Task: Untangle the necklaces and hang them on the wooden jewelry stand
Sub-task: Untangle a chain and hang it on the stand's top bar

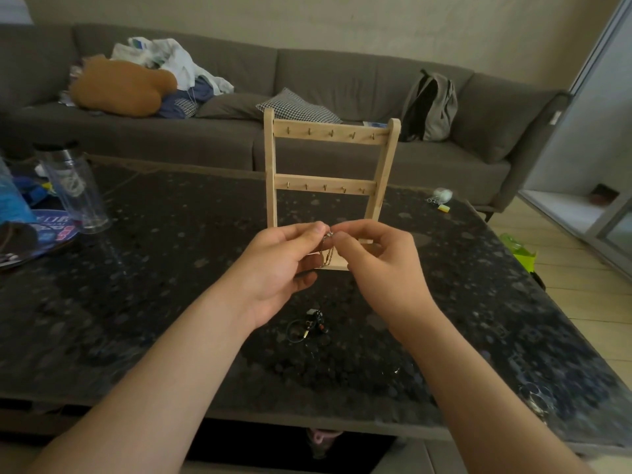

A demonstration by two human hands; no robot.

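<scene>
The wooden jewelry stand stands upright in the middle of the dark table, with two bars of small hooks, all bare. In front of its base my left hand and my right hand pinch a thin metal necklace chain between fingertips; it dangles in short loops between them. A dark corded necklace with small beads and a pendant lies tangled on the table below my wrists.
A clear lidded tumbler stands at the left beside a blue plate. Small white and yellow items lie at the far right of the dark speckled table. A grey sofa with clothes and a backpack is behind.
</scene>
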